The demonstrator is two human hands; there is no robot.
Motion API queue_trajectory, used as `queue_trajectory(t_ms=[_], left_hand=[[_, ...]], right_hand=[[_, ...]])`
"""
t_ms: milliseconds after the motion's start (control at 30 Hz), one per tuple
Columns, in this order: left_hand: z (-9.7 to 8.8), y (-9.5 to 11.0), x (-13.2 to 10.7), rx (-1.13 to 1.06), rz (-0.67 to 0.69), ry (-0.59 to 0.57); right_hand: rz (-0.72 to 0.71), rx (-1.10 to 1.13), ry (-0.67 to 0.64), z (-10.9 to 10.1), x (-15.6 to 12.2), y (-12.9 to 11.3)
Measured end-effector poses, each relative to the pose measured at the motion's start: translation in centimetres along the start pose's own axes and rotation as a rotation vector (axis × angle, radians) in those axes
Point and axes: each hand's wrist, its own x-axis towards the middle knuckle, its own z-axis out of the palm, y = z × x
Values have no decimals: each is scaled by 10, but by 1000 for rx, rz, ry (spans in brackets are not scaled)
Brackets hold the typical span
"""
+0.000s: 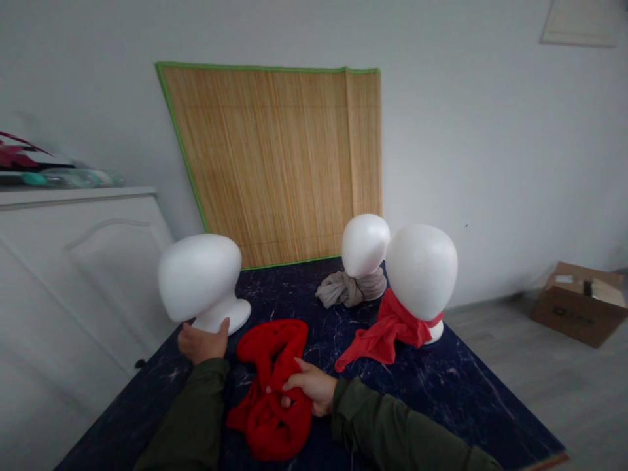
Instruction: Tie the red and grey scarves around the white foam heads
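My left hand (200,341) grips the base of a bare white foam head (202,278) standing at the left of a dark marbled table (441,386). My right hand (308,387) pinches a thick red scarf (272,386) that lies crumpled between my arms. Both sleeves are dark green. Further back stand two more foam heads: one (364,243) with a grey scarf (347,288) knotted round its neck, and one (422,269) with a thin red scarf (387,330) tied round its neck.
A bamboo mat (279,163) with green edging leans against the white wall behind the table. A white cabinet (73,275) stands at the left with items on top. A cardboard box (581,302) sits on the grey floor at the right.
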Motion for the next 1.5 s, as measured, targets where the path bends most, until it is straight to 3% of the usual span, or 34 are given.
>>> queue_trajectory(t_ms=[100, 200, 300, 367, 500, 667, 800, 900, 1000, 1133, 1200, 1400, 1500], left_hand=[[-19, 12, -24, 30, 102, -103], [-33, 20, -48, 52, 300, -364], [-37, 26, -67, 100, 482, -565], [-33, 28, -73, 142, 555, -617], [-14, 31, -72, 219, 642, -591], [5, 36, -59, 305, 622, -443], [-1, 44, -55, 332, 568, -274], [-12, 52, -56, 356, 554, -213], [-19, 59, -58, 366, 645, -275], [-19, 63, -65, 334, 884, -560], [-15, 61, -69, 332, 934, -650], [4, 52, -68, 405, 836, -628], [18, 52, -61, 424, 804, -620]], right_hand=[[-10, -4, 1, -1, -1, -1], [-6, 22, 27, 2, -5, -4], [-14, 50, 32, 4, -9, -7], [-25, 52, 20, 6, -11, -6], [-30, 24, 5, 9, -18, -4], [25, 128, 54, 9, -33, -13], [218, 273, -7, 2, -48, -22], [355, 361, -32, 0, -52, -23], [391, 372, 26, 0, -51, -22], [319, 371, 89, 3, -49, -23], [258, 339, 82, 7, -51, -24], [228, 186, -31, 24, -55, -17], [408, 186, -48, 23, -54, -16]])
